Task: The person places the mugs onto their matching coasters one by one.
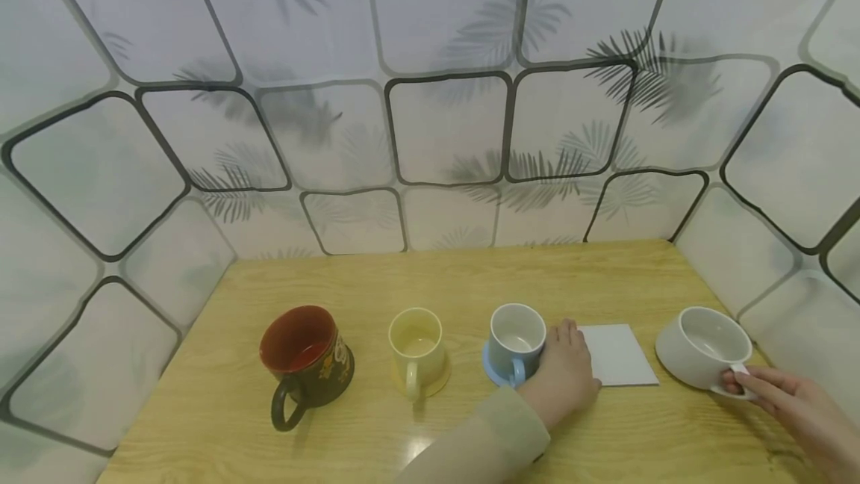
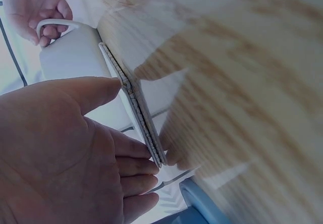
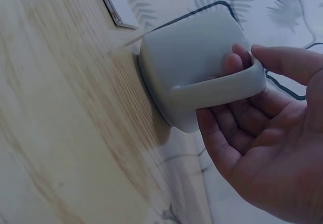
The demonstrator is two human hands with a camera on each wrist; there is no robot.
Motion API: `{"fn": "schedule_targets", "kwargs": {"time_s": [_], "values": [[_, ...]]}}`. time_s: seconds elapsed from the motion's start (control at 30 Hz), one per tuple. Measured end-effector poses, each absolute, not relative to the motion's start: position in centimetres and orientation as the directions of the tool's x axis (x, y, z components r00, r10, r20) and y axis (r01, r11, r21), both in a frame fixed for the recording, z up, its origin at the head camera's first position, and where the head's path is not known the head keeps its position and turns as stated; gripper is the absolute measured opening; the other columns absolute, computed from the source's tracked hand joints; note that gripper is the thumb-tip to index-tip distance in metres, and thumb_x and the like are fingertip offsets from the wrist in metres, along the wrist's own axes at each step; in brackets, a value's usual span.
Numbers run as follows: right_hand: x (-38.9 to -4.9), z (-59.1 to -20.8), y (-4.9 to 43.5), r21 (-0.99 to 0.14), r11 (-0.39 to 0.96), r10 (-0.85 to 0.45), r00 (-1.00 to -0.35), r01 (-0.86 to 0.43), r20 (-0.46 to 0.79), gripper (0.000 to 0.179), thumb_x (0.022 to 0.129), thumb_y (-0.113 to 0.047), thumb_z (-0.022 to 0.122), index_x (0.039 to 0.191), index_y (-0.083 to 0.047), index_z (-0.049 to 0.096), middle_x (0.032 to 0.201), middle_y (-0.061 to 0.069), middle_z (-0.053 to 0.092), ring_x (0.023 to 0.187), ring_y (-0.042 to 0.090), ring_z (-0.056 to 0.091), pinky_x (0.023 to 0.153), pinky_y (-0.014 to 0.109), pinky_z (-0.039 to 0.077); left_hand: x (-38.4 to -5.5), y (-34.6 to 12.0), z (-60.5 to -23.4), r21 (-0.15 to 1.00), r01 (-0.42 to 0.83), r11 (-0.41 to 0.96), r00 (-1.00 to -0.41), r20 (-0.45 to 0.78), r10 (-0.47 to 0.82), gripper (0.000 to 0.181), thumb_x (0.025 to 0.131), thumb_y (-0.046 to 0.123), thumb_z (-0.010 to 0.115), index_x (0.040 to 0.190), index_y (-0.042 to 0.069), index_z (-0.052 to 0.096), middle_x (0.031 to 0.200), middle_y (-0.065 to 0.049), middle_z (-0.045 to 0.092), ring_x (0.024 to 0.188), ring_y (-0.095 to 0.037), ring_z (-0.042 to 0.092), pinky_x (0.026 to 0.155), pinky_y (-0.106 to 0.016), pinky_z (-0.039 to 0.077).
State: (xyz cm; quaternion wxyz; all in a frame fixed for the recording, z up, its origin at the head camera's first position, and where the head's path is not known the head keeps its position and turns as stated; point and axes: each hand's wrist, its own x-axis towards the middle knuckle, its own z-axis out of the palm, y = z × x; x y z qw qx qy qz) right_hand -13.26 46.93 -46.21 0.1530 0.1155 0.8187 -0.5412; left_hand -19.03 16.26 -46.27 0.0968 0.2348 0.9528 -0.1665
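Note:
A wide white mug (image 1: 695, 353) stands at the right of the table. My right hand (image 1: 782, 394) grips its handle (image 3: 222, 89), with fingers hooked through the loop and the thumb on top. My left hand (image 1: 567, 368) is at the left edge of a thin white square coaster (image 1: 619, 355). In the left wrist view its fingers are nearly straight, the thumb and fingertips right at the edge of the coaster (image 2: 133, 108). Just left of that hand, a grey-blue mug (image 1: 516, 338) with a light blue handle sits on a round blue coaster (image 1: 493, 368).
A yellow mug (image 1: 416, 342) on a yellow coaster (image 1: 440, 379) stands mid-table. Further left is a large dark brown mug (image 1: 322, 372) with a red inside. Patterned white cloth (image 1: 446, 133) walls in the wooden table (image 1: 363, 439) at the back and sides.

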Motion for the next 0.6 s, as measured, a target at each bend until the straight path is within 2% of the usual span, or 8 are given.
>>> {"fn": "schedule_targets", "kwargs": {"time_s": [0.13,0.4,0.6], "values": [[-13.1,-46.4,46.8,-0.865,0.360,0.018,-0.929,0.351,-0.369,0.041,0.116,-0.027,0.043,0.099,-0.039,0.078,0.096,-0.030,0.075,0.091,-0.016,0.063,0.069,0.009,0.046,-19.1,16.3,-46.5,-0.265,0.478,0.837,-0.872,-0.257,0.417,0.078,0.102,0.075,0.044,0.165,0.031,0.035,0.173,0.011,0.032,0.162,-0.005,0.025,0.131,-0.023,0.026],[-12.8,-46.7,46.3,-0.932,0.141,0.023,-0.942,0.335,-0.335,0.041,0.115,-0.021,0.046,0.097,-0.032,0.081,0.095,-0.024,0.078,0.091,-0.014,0.065,0.070,0.007,0.049,-19.1,16.3,-46.7,-0.253,0.481,0.840,-0.872,-0.244,0.425,0.079,0.101,0.074,0.046,0.165,0.029,0.036,0.172,0.010,0.034,0.162,-0.006,0.026,0.131,-0.024,0.027],[-13.1,-46.1,45.9,-0.916,0.091,0.048,-0.920,0.391,-0.388,0.038,0.114,-0.030,0.049,0.094,-0.034,0.081,0.093,-0.023,0.077,0.088,-0.014,0.066,0.071,0.006,0.052,-19.0,16.3,-46.6,-0.259,0.479,0.839,-0.873,-0.246,0.422,0.079,0.101,0.075,0.045,0.165,0.030,0.036,0.173,0.010,0.033,0.162,-0.005,0.026,0.131,-0.023,0.027]]}}
